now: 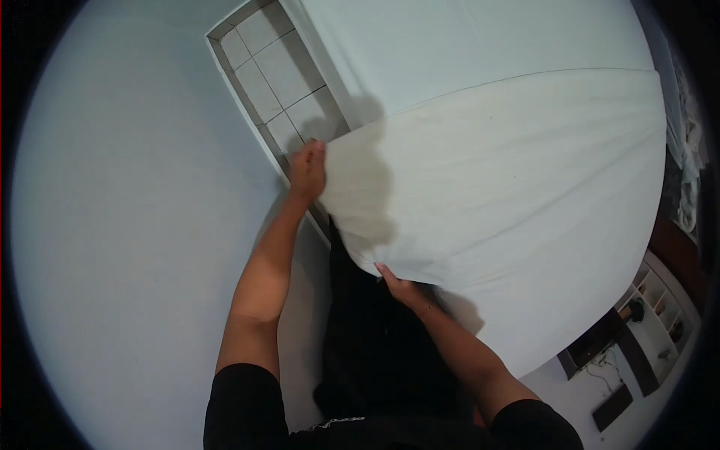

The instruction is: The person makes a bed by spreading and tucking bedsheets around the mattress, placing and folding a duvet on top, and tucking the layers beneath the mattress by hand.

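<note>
An off-white bed sheet (465, 180) lies over part of a white mattress (487, 37), its far edge forming a line across the top. My left hand (308, 171) is closed on the sheet's left corner, above the gap beside the wall. Nearer to my body, my right hand (399, 286) pinches the sheet's lower edge, with the thumb on top and the other fingers hidden underneath. Between both hands the cloth is drawn up and casts shadows, and creases run from there toward the right.
A pale wall (150, 225) rises close on my left. Between it and the mattress runs a narrow gap with floor tiles (285, 60). On the right stand a white shelf unit (660, 300) and a dark screen (592, 343) with cables. Crumpled cloth (686, 187) hangs at the far right.
</note>
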{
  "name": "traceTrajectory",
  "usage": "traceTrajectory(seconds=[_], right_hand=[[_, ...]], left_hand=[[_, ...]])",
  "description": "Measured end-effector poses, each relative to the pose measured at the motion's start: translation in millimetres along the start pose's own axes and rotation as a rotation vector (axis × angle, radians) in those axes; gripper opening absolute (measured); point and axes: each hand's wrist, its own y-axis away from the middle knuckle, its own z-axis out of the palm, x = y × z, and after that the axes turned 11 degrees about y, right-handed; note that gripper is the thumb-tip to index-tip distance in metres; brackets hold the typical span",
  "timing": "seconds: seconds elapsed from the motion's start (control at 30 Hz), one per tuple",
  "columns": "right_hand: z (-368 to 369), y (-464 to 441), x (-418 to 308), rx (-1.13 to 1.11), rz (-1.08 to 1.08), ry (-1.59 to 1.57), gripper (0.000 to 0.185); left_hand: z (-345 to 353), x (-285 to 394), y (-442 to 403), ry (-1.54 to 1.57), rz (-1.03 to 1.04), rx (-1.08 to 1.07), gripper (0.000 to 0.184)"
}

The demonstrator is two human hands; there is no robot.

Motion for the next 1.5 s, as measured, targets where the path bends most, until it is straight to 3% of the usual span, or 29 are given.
traceTrajectory(seconds=[0.1, 0.2, 0.37, 0.5, 0.63, 0.73, 0.87, 1.17, 1.27, 1.3, 1.37, 1.43, 1.5], right_hand=[[-1.7, 11.2, -2.0, 0.1, 0.045, 0.16, 0.026], [10.4, -4.4, 48.1, 0.25, -0.005, 0.121, 0.03], [41.0, -9.8, 57.1, 0.191, 0.027, 0.089, 0.039], [49.7, -19.0, 50.0, 0.284, -0.061, 0.312, 0.045], [49.8, -12.5, 57.7, 0.181, 0.13, 0.326, 0.045], [52.9, -24.5, 71.6, 0.294, -0.003, 0.507, 0.045], [81.9, -29.6, 99.7, 0.424, -0.01, 0.423, 0.043], [82.4, -36.6, 80.6, 0.437, 0.165, 0.462, 0.035], [83.6, -26.9, 90.5, 0.165, 0.305, 0.628, 0.034], [80.6, -29.6, 91.8, 0.184, 0.267, 0.642, 0.034], [78.5, -36.0, 86.5, 0.454, 0.06, 0.662, 0.034], [79.4, -41.2, 92.0, 0.447, 0.031, 0.633, 0.036], [80.1, -32.1, 95.5, 0.414, 0.016, 0.56, 0.039]], left_hand=[[-8.9, 3.1, -6.0, -0.163, -0.083, 0.042, 0.041], [26.2, -2.6, -21.2, -0.105, 0.022, 0.143, 0.043], [42.8, -43.0, -27.7, 0.107, -0.09, 0.243, 0.048], [27.9, -70.3, -27.0, -0.009, -0.252, 0.305, 0.055], [17.4, -69.3, -32.9, -0.256, -0.211, 0.342, 0.061], [39.9, -84.5, -46.6, -0.223, -0.21, 0.416, 0.063], [47.9, -121.6, -56.6, -0.091, -0.292, 0.498, 0.063], [52.9, -124.1, -79.8, -0.313, -0.296, 0.52, 0.067], [52.3, -121.7, -86.5, -0.319, -0.322, 0.573, 0.071], [52.1, -118.3, -92.3, -0.296, -0.296, 0.601, 0.071], [45.5, -121.9, -96.0, -0.25, -0.341, 0.561, 0.069], [32.7, -137.0, -94.4, -0.235, -0.379, 0.539, 0.067], [19.3, -155.5, -88.1, -0.218, -0.154, 0.77, 0.06]])
